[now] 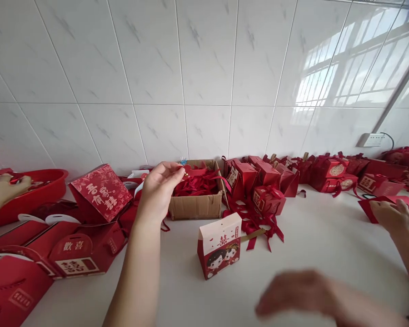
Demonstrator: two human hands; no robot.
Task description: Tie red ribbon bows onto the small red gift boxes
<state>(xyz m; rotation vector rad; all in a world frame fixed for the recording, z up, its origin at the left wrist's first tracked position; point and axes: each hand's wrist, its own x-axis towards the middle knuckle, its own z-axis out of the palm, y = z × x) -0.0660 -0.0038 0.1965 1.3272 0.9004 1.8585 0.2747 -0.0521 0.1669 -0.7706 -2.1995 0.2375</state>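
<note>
My left hand (164, 184) is raised beside an open cardboard box (196, 206) of red ribbons (199, 184). Its thumb and fingers are pinched together, with a tiny gold-coloured bit showing at the tips. What it grips is too small to make out. Low on the right, my right hand (301, 293) is smeared by motion over the white table (245, 290), and its fingers cannot be told apart. A red and cream gift box (221, 247) with two cartoon figures stands upright between my hands. Behind it, a gold ribbon strip (254, 235) lies by loose red ribbons (264, 227).
Red gift boxes crowd the left side (88, 254) and the back right (245, 177). At far left, another person's hand (12, 188) is over a red basin (54, 181). At far right, another person's hand (397, 213) holds a red box (368, 210). A tiled wall (207, 68) stands behind.
</note>
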